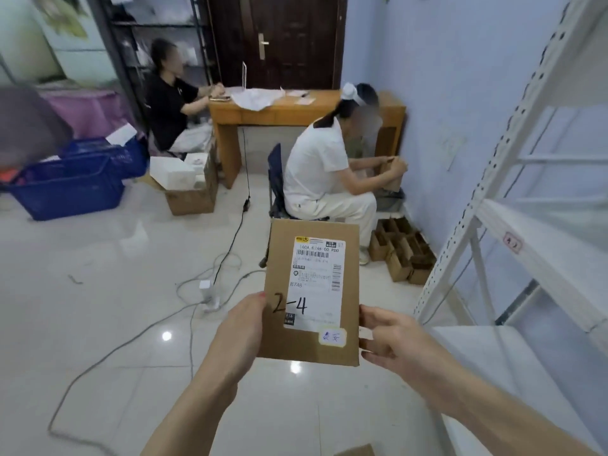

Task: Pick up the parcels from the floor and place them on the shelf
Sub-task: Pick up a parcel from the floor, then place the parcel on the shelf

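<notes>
Parcel depot: shelving [513,179], labelled parcels [311,291], desk [263,115].

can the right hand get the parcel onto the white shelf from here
Probably yes. The right hand grips the parcel on its right edge, and the white shelf stands open just to its right, with nothing between them.

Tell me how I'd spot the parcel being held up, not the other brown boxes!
Find the white metal shelf on the right; just left of it, both hands hold a flat brown parcel up above the shiny floor. Unlike the small open cartons stacked by the wall, it has a white shipping label and "2-4" handwritten in black marker.
</notes>
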